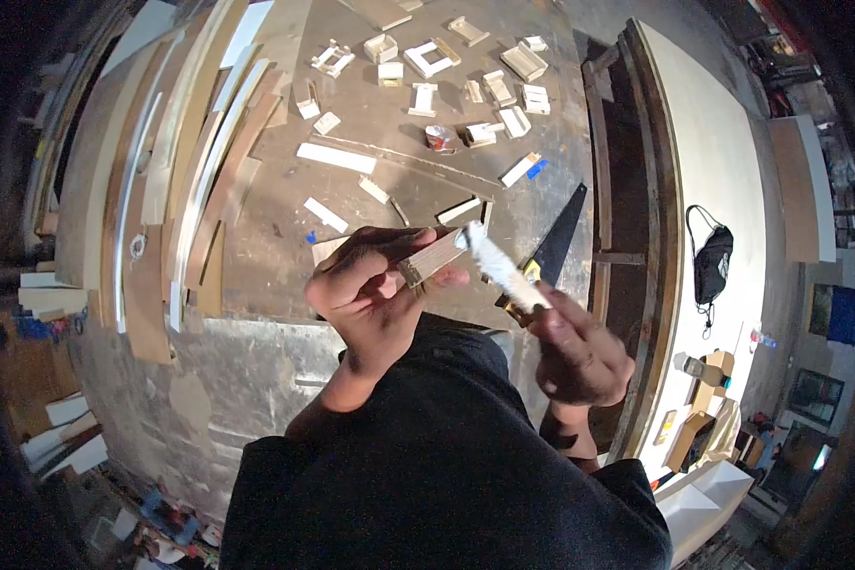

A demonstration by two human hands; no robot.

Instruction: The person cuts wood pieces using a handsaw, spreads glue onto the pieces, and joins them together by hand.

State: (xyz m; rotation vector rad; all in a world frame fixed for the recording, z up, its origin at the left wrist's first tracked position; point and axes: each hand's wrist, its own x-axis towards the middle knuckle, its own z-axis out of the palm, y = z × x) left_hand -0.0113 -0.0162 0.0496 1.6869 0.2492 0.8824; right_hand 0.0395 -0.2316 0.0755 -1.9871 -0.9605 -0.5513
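Note:
My left hand [375, 290] is closed around a short wooden block [432, 260], holding it up at a slant above the floor. A dab of white paste shows on the block's far end. In my right hand [584, 347] is a light wooden stick [513, 285], pinched between thumb and fingers. Its upper part is coated with rough white paste, and the tip is at the block's end; whether they touch I cannot tell. Beneath the stick lies a handsaw [559, 237] with a black blade and a yellow-marked handle.
Several small wooden assemblies [432, 57] stand on the brown board ahead. A red-and-white container [440, 139] and loose wood strips [336, 158] lie nearer. Long planks [166, 180] are stacked at left. A pale tabletop [708, 171] at right carries a black drawstring bag [712, 261].

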